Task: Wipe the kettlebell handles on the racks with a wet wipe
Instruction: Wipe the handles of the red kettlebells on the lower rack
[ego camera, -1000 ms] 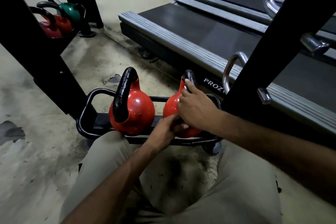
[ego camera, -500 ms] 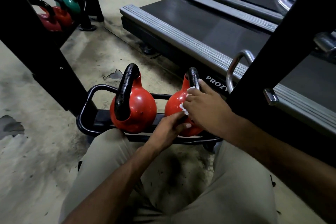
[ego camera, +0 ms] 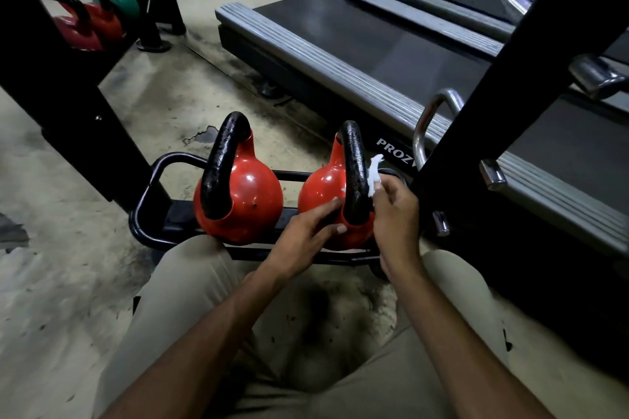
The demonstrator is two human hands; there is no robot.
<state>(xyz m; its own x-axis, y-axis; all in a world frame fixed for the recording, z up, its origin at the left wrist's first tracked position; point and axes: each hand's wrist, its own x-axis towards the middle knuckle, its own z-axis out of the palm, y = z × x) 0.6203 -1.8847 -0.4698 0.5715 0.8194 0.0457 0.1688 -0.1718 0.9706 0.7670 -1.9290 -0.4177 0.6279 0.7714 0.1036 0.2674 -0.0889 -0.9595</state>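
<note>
1 kettlebell handle (ego camera: 352, 173) between flat left hand (ego camera: 303, 241) and right hand (ego camera: 396, 211) with wipe (ego camera: 372, 177)

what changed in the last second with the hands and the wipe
The right hand came off the handle of the right kettlebell and pulled back to its right, the wet wipe still pinched in its fingers, now beside the handle. The left hand stayed resting on that kettlebell's body. The left kettlebell and rack did not move.
</note>
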